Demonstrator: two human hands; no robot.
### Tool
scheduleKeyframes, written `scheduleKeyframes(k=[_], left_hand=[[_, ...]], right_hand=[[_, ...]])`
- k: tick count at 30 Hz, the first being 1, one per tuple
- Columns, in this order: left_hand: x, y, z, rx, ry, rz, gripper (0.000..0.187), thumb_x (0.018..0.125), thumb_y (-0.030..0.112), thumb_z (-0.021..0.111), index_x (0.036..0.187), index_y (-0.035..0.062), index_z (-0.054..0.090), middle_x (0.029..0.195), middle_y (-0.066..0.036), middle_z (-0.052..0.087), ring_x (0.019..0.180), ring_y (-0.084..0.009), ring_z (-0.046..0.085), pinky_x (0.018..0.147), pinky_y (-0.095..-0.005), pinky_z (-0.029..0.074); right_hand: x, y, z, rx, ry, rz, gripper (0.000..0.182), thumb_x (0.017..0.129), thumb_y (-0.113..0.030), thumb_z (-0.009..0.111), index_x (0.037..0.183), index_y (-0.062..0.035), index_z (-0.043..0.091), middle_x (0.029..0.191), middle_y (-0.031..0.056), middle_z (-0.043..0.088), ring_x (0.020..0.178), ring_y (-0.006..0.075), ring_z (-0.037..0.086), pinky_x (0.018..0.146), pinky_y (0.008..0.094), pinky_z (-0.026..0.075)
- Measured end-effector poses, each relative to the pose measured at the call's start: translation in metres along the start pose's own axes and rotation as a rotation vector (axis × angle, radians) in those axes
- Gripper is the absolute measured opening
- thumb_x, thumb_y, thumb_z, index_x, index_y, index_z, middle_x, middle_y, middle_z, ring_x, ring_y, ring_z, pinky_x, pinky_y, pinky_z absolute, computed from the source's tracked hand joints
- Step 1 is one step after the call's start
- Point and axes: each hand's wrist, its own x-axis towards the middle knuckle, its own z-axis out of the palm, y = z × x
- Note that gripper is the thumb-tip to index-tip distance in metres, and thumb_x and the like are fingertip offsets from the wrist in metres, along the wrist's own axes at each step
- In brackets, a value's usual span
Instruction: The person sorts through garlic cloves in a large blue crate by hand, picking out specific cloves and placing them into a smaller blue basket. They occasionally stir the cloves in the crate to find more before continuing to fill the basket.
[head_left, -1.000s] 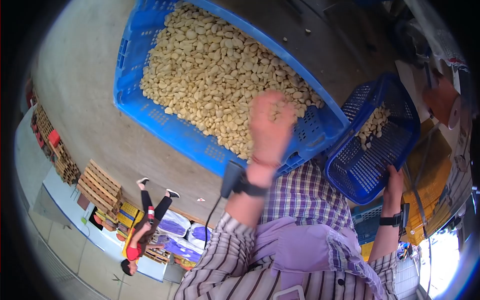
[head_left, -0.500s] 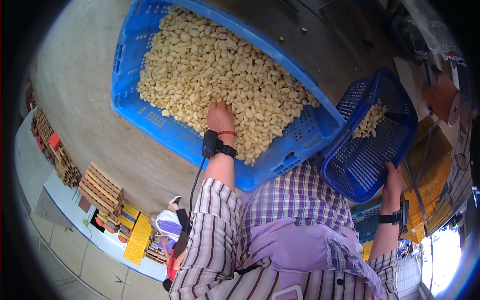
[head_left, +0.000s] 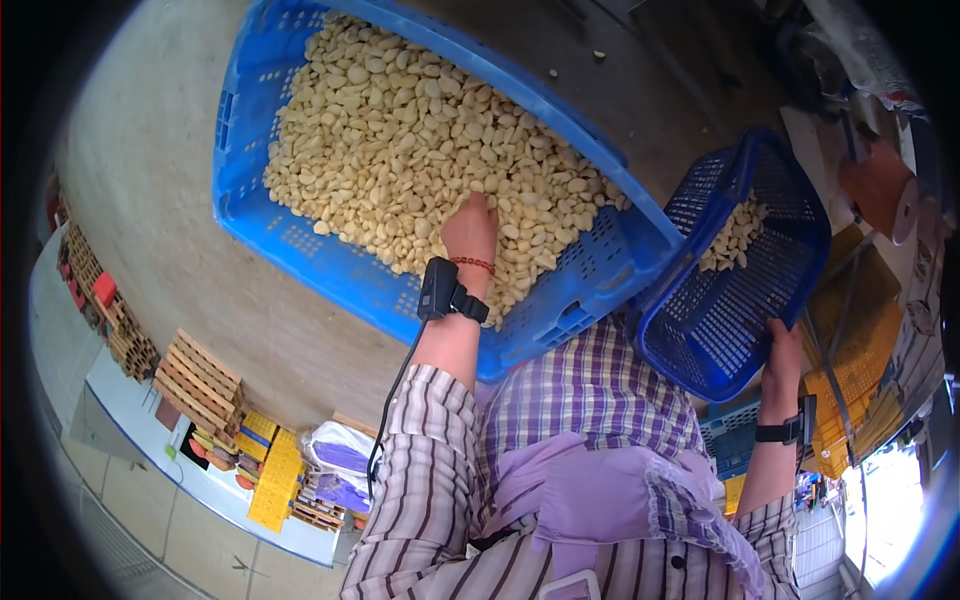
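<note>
A large blue crate [head_left: 345, 285] holds a heap of pale, cream-coloured pieces [head_left: 400, 140] that look like peeled garlic cloves or big beans. My left hand [head_left: 470, 235] is on the near side of this heap, knuckles up, its fingers bent down and drawn together. Its fingertips are hidden, so what they hold cannot be made out. To the right, a dark blue basket [head_left: 690, 335] is tilted against the crate's corner, with a small pile of the same pieces inside. My right hand [head_left: 785, 352] is closed on that basket's near right edge.
Two loose pieces lie on the floor [head_left: 640, 110] beyond the crate. Wooden pallets [head_left: 200, 383] and yellow crates [head_left: 272, 480] stand at the lower left. A yellow perforated crate [head_left: 850, 410] is near my right arm. A cable [head_left: 398, 385] runs from my left wrist device.
My left hand has moved right across the heap, its fingers now more drawn in. My right hand keeps its hold on the basket. The person at the lower left is now mostly hidden.
</note>
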Motion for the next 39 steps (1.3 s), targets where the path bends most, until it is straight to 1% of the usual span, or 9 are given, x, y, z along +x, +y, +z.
scheduleKeyframes(k=[2, 7, 10, 12, 15, 18, 26, 31, 39], left_hand=[[0.002, -0.005, -0.001, 0.057, -0.028, 0.021, 0.019, 0.08, 0.019, 0.062, 0.092, 0.0043, 0.059, 0.077, -0.017, 0.065, 0.068, -0.0306, 0.064, 0.058, -0.0408, 0.05], [-0.009, -0.017, -0.035, -1.542, -0.519, -0.268, 0.01, 0.084, 0.013, 0.053, 0.089, 0.0048, 0.055, 0.093, -0.013, 0.063, 0.075, -0.0202, 0.064, 0.061, -0.0308, 0.051], [-0.016, 0.006, -0.045, -1.669, -0.389, -0.097, 0.014, 0.085, 0.018, 0.055, 0.092, 0.0065, 0.054, 0.108, -0.012, 0.06, 0.078, -0.0257, 0.065, 0.064, -0.0332, 0.051], [-0.013, 0.016, -0.035, -1.535, -0.4, -0.035, 0.02, 0.085, 0.021, 0.056, 0.101, 0.0085, 0.057, 0.098, -0.012, 0.065, 0.078, -0.0238, 0.066, 0.066, -0.0316, 0.051], [-0.016, 0.046, -0.029, -0.202, -0.235, 0.498, 0.037, 0.082, 0.014, 0.057, 0.119, 0.017, 0.059, 0.078, -0.013, 0.066, 0.076, -0.0248, 0.066, 0.063, -0.034, 0.052], [-0.024, 0.057, -0.009, 0.076, -0.238, 0.429, 0.036, 0.08, 0.016, 0.06, 0.116, 0.0194, 0.062, 0.071, -0.011, 0.063, 0.066, -0.0277, 0.063, 0.055, -0.0379, 0.049], [-0.021, 0.049, 0.003, 0.036, -0.155, 0.43, 0.026, 0.08, 0.02, 0.061, 0.105, 0.0141, 0.065, 0.072, -0.011, 0.064, 0.067, -0.0291, 0.063, 0.055, -0.0394, 0.049], [-0.023, 0.05, -0.031, -0.811, -0.262, 0.169, 0.017, 0.083, 0.016, 0.062, 0.097, 0.0062, 0.063, 0.072, -0.008, 0.065, 0.063, -0.0175, 0.062, 0.061, -0.0295, 0.049], [-0.099, 0.185, -0.122, -0.996, -0.287, 0.739, 0.035, 0.067, 0.019, 0.072, 0.098, 0.0074, 0.06, 0.108, -0.014, 0.058, 0.103, -0.0297, 0.054, 0.086, -0.0408, 0.043]], right_hand=[[-0.002, 0.0, 0.0, 0.005, -0.003, -0.014, 0.03, 0.085, -0.006, 0.046, 0.111, 0.0025, 0.058, 0.106, 0.0099, 0.063, 0.093, 0.0176, 0.059, 0.086, 0.029, 0.045], [-0.006, -0.005, 0.005, 0.016, 0.048, -0.014, 0.03, 0.085, -0.007, 0.046, 0.111, 0.0026, 0.058, 0.107, 0.0099, 0.063, 0.094, 0.0176, 0.059, 0.086, 0.0292, 0.044], [-0.005, -0.004, 0.003, -0.025, 0.027, 0.004, 0.031, 0.085, -0.007, 0.046, 0.112, 0.0032, 0.057, 0.107, 0.0102, 0.063, 0.094, 0.0173, 0.058, 0.086, 0.0292, 0.044], [-0.004, -0.001, 0.001, -0.015, 0.023, 0.013, 0.031, 0.085, -0.007, 0.046, 0.113, 0.0032, 0.057, 0.108, 0.0103, 0.062, 0.094, 0.0172, 0.058, 0.086, 0.0292, 0.044], [-0.004, -0.004, 0.002, -0.006, 0.014, 0.019, 0.032, 0.086, -0.006, 0.045, 0.115, 0.0034, 0.055, 0.109, 0.0108, 0.061, 0.096, 0.0173, 0.058, 0.088, 0.0294, 0.043], [-0.006, -0.005, 0.0, -0.011, 0.013, 0.011, 0.033, 0.086, -0.006, 0.045, 0.116, 0.0034, 0.053, 0.111, 0.0112, 0.06, 0.097, 0.0174, 0.057, 0.089, 0.0291, 0.043], [-0.007, -0.006, 0.001, 0.008, 0.026, -0.009, 0.033, 0.086, -0.007, 0.045, 0.116, 0.0038, 0.053, 0.111, 0.0109, 0.061, 0.096, 0.0176, 0.058, 0.088, 0.0293, 0.044], [-0.004, 0.0, 0.0, -0.006, 0.021, -0.004, 0.034, 0.085, -0.007, 0.047, 0.117, 0.0031, 0.054, 0.111, 0.0102, 0.061, 0.096, 0.0182, 0.058, 0.089, 0.0292, 0.042], [-0.007, -0.004, 0.003, -0.008, -0.004, -0.017, 0.037, 0.084, -0.006, 0.046, 0.119, 0.0039, 0.052, 0.113, 0.0122, 0.06, 0.098, 0.0197, 0.058, 0.089, 0.0299, 0.044]])
